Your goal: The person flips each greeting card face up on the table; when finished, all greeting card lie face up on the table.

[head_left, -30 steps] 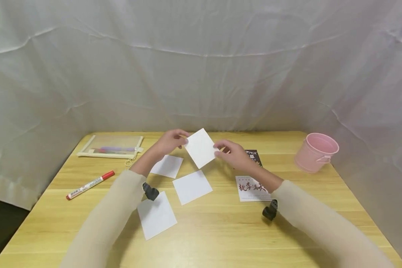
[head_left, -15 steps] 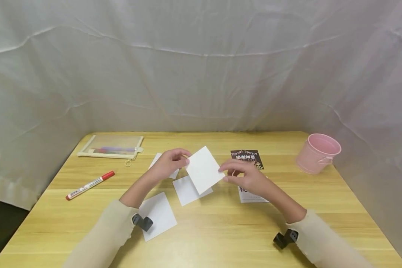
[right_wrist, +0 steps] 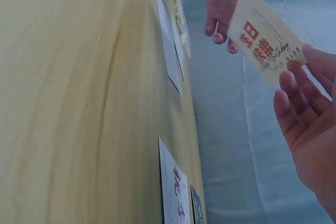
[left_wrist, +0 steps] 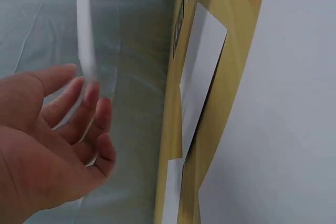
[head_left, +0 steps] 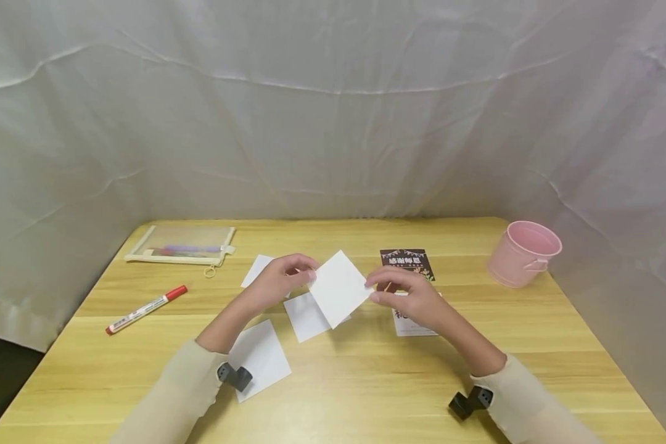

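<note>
Both hands hold up a birthday card [head_left: 341, 288], tilted above the table, its blank white face toward the head camera. My left hand [head_left: 282, 282] pinches the card's left corner between thumb and fingers. Thumb and fingers of my right hand [head_left: 416, 300] pinch its right corner. In the right wrist view the card's other face [right_wrist: 265, 40] shows red characters, small birthday print and handwriting. Beneath the hands lie white cards, among them a middle card [head_left: 305, 317], a front card [head_left: 263, 357] and a back card [head_left: 257, 268] partly hidden by the left hand.
At right lie a dark printed card [head_left: 402, 258] and a white card with red characters [head_left: 413, 327], partly covered by the right hand. A pink bucket [head_left: 513, 259] stands far right. At left are a mesh pencil pouch [head_left: 185, 237] and a red marker [head_left: 147, 309].
Since one second ago, both hands have brought the birthday card down and nearer to me, over the middle white card. The dark card has come into fuller view. Little has moved since half a second ago.
</note>
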Action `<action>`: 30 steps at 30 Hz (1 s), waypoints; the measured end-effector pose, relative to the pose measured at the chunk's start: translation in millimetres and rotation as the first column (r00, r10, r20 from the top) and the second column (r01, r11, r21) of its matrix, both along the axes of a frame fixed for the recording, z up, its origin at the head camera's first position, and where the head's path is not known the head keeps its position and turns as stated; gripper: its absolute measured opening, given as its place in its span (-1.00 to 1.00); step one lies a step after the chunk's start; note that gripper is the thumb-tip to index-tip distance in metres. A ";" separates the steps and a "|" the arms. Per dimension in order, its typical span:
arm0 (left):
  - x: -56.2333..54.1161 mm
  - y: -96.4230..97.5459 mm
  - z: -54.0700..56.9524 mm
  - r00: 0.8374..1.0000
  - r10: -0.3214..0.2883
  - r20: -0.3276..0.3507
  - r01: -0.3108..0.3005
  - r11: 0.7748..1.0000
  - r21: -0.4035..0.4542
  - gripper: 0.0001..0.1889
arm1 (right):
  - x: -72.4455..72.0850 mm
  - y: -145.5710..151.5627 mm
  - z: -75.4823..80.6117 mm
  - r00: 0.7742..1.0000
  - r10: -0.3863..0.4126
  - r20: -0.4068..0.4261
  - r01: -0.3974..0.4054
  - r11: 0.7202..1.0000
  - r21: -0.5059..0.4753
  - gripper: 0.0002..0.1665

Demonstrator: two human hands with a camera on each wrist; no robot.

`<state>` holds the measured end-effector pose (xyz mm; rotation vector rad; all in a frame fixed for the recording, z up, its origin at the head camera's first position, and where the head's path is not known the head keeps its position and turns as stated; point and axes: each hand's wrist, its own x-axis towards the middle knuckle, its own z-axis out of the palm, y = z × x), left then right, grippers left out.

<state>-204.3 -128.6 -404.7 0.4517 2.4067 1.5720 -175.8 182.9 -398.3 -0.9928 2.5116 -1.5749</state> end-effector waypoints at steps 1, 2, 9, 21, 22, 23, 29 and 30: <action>0.5 0.7 0.7 1.000 -0.001 -0.023 0.001 1.000 -0.005 -0.73 | 0.2 0.9 0.5 1.000 -0.009 0.010 0.009 1.000 -0.013 -0.79; 0.8 1.9 1.3 0.999 -0.003 -0.050 0.003 1.000 -0.009 -0.73 | 0.3 2.1 0.8 1.000 -0.020 0.020 0.021 0.999 -0.025 -0.80; 9.9 9.4 9.6 0.986 -0.009 -0.169 0.014 1.000 0.024 -0.80 | 1.1 6.7 4.0 0.979 -0.138 0.151 0.156 0.981 -0.115 -0.82; 18.3 16.5 10.3 0.983 0.006 -0.183 -0.002 1.000 0.021 -0.87 | -3.5 0.1 2.1 0.964 -0.193 0.184 0.225 0.958 -0.179 -0.78; 18.2 15.8 10.5 0.984 0.016 -0.180 -0.011 1.000 0.024 -0.87 | -4.0 -0.1 1.3 0.962 -0.192 0.194 0.227 0.957 -0.178 -0.77; 17.7 15.3 10.5 0.983 0.022 -0.180 -0.017 0.999 0.027 -0.87 | -4.6 -0.2 0.9 0.959 -0.196 0.203 0.232 0.957 -0.172 -0.77; 18.1 19.2 13.5 0.984 0.016 -0.177 -0.015 1.000 0.011 -0.89 | -8.0 1.8 1.2 0.953 -0.258 0.160 0.268 0.963 -0.043 -0.67; 18.8 21.4 13.7 0.985 0.004 -0.173 -0.005 1.000 -0.005 -0.90 | -8.1 1.8 2.5 0.956 -0.259 0.134 0.264 0.964 -0.017 -0.64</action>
